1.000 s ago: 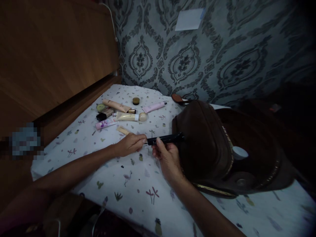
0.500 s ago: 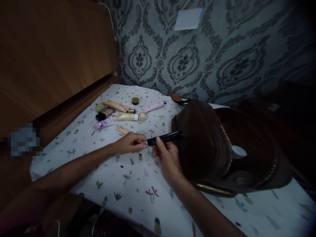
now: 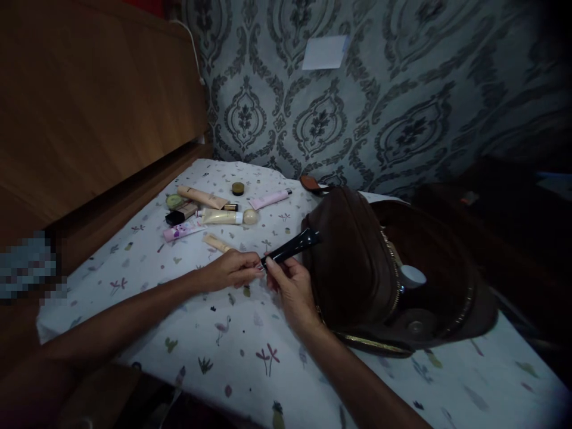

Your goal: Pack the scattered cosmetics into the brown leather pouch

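A glossy black cosmetic tube (image 3: 292, 246) is held over the table, its wide flat end tilted up to the right. My right hand (image 3: 292, 289) grips its narrow part between thumb and fingers. At that narrow end, the closed fingers of my left hand (image 3: 236, 269) pinch the tip of the tube, mostly hidden by them. Just behind my left hand lies a small beige tube (image 3: 217, 242). To the right of my right hand sits a dark brown leather bag (image 3: 344, 256), unzipped, with a white round lid (image 3: 413, 276) showing at its opening.
Cosmetics lie in a cluster at the back left: a peach tube (image 3: 201, 196), a cream tube (image 3: 221, 217), a pink patterned tube (image 3: 183, 230), a lilac tube (image 3: 270, 199) and a small round jar (image 3: 238, 189). Patterned cloth covers the table (image 3: 179, 363). A wooden cabinet (image 3: 98, 101) borders the left.
The black tube's wide end has tipped further upward, and both hands still hold it. The whole view has shifted slightly.
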Tool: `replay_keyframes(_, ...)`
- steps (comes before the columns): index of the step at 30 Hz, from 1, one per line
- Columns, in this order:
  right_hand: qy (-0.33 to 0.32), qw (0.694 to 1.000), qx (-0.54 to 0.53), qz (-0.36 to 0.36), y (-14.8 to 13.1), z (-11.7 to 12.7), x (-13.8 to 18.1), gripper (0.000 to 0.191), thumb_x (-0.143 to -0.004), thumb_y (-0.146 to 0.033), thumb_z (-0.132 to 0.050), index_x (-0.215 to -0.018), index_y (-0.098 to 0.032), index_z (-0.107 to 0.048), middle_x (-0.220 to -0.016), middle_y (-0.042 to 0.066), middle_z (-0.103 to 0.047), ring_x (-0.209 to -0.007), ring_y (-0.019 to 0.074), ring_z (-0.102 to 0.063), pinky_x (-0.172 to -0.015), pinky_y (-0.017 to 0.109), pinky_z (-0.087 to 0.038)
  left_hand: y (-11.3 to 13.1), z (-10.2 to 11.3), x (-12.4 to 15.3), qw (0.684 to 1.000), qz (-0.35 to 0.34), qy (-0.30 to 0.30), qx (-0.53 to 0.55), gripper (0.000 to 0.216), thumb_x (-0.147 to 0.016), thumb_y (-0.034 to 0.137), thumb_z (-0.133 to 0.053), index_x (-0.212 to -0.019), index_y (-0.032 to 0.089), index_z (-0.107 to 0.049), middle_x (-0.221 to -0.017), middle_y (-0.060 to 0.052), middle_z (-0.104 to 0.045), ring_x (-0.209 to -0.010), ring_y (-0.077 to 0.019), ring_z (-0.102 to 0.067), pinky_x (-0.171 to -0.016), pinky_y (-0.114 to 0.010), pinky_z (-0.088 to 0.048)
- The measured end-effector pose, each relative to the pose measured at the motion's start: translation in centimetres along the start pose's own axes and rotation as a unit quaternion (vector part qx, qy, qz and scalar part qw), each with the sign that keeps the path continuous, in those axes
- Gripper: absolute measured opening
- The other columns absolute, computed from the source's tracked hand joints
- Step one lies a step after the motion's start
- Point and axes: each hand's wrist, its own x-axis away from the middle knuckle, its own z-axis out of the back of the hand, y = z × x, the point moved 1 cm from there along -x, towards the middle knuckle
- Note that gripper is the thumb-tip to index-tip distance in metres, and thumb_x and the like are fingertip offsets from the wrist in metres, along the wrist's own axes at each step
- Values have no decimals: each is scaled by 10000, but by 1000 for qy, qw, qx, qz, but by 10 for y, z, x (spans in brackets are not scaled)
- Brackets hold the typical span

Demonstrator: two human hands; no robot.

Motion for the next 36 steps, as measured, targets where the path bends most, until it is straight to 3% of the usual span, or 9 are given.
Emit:
replay_keyframes(5,-22,1000,-9,-10,0,-1,2,467,-639,-488,-828,-959,-171,-705,-649,-34,-609,-491,74,-420,-447,213,-330,-2,-4,0,999,17,11,33,419,-931,560,-559,-827,155,-590,-546,56,-528,-447,-71,-461,-469,-174,-370)
replay_keyframes(10,-36,999,4,8,0,-1,4,450,-697,-542,-782,-933,-179,-658,-707,-23,-623,-506,74,-448,-455,207,-359,-5,-4,0,998,10,45,-43,462,-884,564,-621,-700,140,-624,-514,60,-448,-494,-71,-396,-490,-180,-295)
replay_keyframes(14,-58,997,45,35,0,-1,5,417,-763,-574,-713,-901,-203,-583,-667,-46,-577,-468,83,-450,-437,219,-364,-4,-1,-1,994,1,89,-61,516,-874,562,-619,-583,145,-525,-511,64,-377,-513,-68,-335,-502,-192,-257)
replay_keyframes(18,-91,986,129,62,5,0,5,340,-804,-527,-666,-824,-220,-523,-649,-66,-506,-472,85,-399,-432,225,-319,-5,0,-4,987,-10,160,30,402,-836,547,-680,-813,168,-549,-597,73,-446,-546,-79,-390,-524,-189,-306)
replay_keyframes(20,-92,975,174,100,7,0,5,301,-801,-465,-669,-756,-219,-501,-646,-63,-473,-541,95,-399,-488,226,-326,-6,-1,-6,979,-20,179,93,444,-791,552,-734,-917,172,-543,-689,51,-504,-604,-91,-457,-557,-193,-361)
replay_keyframes(23,-88,960,233,127,7,-1,5,255,-784,-406,-671,-731,-215,-511,-621,-63,-447,-595,111,-406,-541,235,-324,-6,-3,-9,970,-4,175,171,518,-740,583,-772,-945,166,-544,-722,40,-511,-591,-86,-464,-536,-199,-372)
replay_keyframes(26,-90,953,262,120,5,0,6,227,-789,-411,-667,-794,-203,-574,-645,-53,-499,-600,117,-427,-556,242,-331,-2,-3,-10,960,28,165,223,528,-734,595,-772,-943,162,-555,-657,63,-479,-495,-56,-393,-458,-189,-292)
replay_keyframes(31,-106,957,244,118,1,2,9,257,-817,-439,-641,-802,-184,-616,-633,-47,-472,-592,114,-423,-555,241,-344,4,-2,-9,939,46,171,295,531,-690,566,-821,-923,150,-587,-652,62,-496,-479,-33,-385,-428,-165,-228)
replay_keyframes(36,-135,979,148,35,2,4,12,426,-849,-572,-574,-953,-163,-627,-634,-46,-513,-462,87,-413,-451,231,-322,1,0,-10,923,49,189,330,575,-614,551,-871,-924,146,-605,-581,67,-504,-440,-39,-383,-399,-167,-195)
